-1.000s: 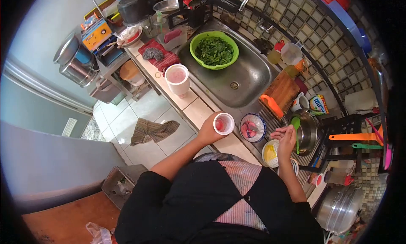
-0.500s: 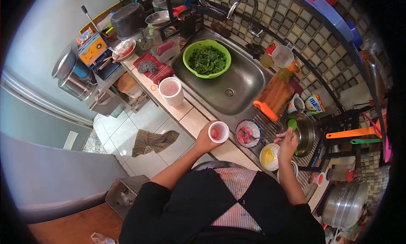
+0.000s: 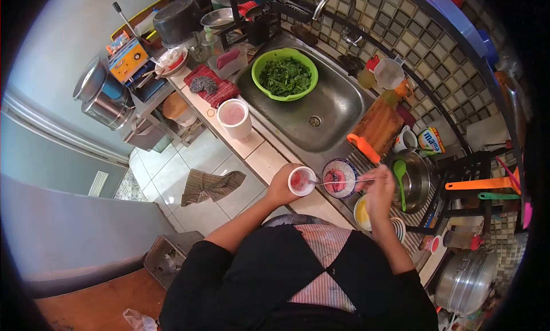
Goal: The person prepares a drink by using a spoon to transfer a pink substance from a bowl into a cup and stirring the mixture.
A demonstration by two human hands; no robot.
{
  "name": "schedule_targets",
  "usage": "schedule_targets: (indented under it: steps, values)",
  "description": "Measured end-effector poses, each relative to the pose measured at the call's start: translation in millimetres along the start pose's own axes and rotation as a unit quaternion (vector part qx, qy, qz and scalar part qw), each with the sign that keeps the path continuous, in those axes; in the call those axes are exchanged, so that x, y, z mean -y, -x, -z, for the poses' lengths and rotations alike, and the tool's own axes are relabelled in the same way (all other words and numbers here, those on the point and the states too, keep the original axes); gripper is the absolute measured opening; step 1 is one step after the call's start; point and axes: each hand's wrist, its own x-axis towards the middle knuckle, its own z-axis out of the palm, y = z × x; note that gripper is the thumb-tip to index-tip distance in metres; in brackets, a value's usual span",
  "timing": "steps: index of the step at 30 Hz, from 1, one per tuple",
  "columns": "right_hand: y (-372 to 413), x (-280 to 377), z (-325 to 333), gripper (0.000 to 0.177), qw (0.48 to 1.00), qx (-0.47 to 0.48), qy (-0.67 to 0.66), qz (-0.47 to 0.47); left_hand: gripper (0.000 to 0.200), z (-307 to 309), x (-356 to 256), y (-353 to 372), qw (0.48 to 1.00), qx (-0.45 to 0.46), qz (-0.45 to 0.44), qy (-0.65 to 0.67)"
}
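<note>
My left hand (image 3: 280, 186) is wrapped round a white cup (image 3: 311, 173) with something pinkish-red inside, held over the counter's front edge. My right hand (image 3: 377, 194), slightly blurred, grips a metal spoon (image 3: 329, 183) by its handle end. The spoon's tip reaches the cup's opening, and its handle crosses above a blue-patterned bowl (image 3: 325, 171). Pink and red food lies in that bowl. Below my right hand, partly hidden, stands a bowl with yellow contents (image 3: 361, 213). A taller white container (image 3: 236, 127) with a pale pink top stands on the counter to the left.
A green colander (image 3: 314, 81) of leafy greens sits in the steel sink (image 3: 286, 122). Right of it are a cutting board (image 3: 381, 124), an orange-handled utensil (image 3: 363, 147) and a metal pot (image 3: 418, 176) with a green spoon (image 3: 401, 182). A striped cloth (image 3: 209, 187) lies on the floor.
My right hand has moved left, carrying the spoon from the patterned bowl to the cup. My left hand still holds the cup. The view has shifted slightly.
</note>
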Motion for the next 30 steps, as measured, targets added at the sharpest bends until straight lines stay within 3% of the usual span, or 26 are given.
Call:
schedule_targets:
  steps: [2,4,7,11,13,14,16,17,19,22,23,24,26,28,30]
  values:
    - [8.2,-14.3,-18.1,0.026,0.987,0.127,0.058,0.078,0.050,-0.2,-0.8,-0.9,0.999,0.001,-0.047,-0.007]
    - [7.8,-7.9,-40.4,0.018,0.930,0.233,0.259,0.116,0.050,0.6,1.0,-1.2,0.999,0.014,-0.050,0.002]
    - [2.3,9.6,-73.9,0.010,0.890,0.282,0.330,0.137,0.050,2.5,1.5,-1.8,0.998,0.027,-0.051,0.019]
    - [-16.5,-12.9,-77.1,0.010,0.882,0.267,0.336,0.193,0.050,2.0,2.8,-0.7,0.998,0.028,-0.051,0.025]
    - [-21.9,-10.1,-80.9,0.012,0.887,0.310,0.330,0.088,0.050,2.0,2.8,-0.4,0.999,0.027,-0.045,0.014]
    - [-21.6,-8.1,-83.5,0.012,0.888,0.310,0.330,0.087,0.050,1.9,2.5,-0.6,0.999,0.024,-0.043,0.003]
    - [-22.8,-3.2,-90.2,0.014,0.929,0.308,0.204,0.022,0.051,-0.8,5.6,1.1,0.999,0.017,-0.029,0.015]
    - [-24.3,-3.5,-89.1,0.014,0.928,0.310,0.205,0.026,0.051,-1.4,7.1,1.0,0.999,0.009,-0.016,0.027]
    - [-25.4,-4.7,-84.0,0.015,0.867,0.362,0.307,0.148,0.052,-2.2,10.1,1.5,0.998,0.017,0.010,0.052]
    - [-29.7,-0.1,-85.9,0.015,0.864,0.383,0.305,0.117,0.056,-2.6,12.0,-0.5,0.998,0.026,0.024,0.045]
    - [-30.0,0.4,-87.6,0.015,0.897,0.349,0.268,0.045,0.056,-3.6,11.9,-0.1,0.999,0.014,0.010,0.038]
    - [-30.1,-1.0,-89.0,0.015,0.895,0.353,0.269,0.048,0.056,-4.3,11.7,0.1,0.999,0.002,-0.003,0.032]
    - [-29.9,-5.8,-91.8,0.014,0.840,0.384,0.345,0.164,0.056,-4.2,13.0,-0.4,0.999,0.007,0.002,0.042]
    - [-31.5,-3.8,-95.1,0.013,0.835,0.388,0.347,0.178,0.056,-5.1,13.8,-0.3,0.998,0.033,0.021,0.056]
    - [-36.0,-2.1,-97.1,0.013,0.896,0.306,0.307,0.096,0.056,-2.6,10.6,-1.5,0.999,0.016,0.012,0.042]
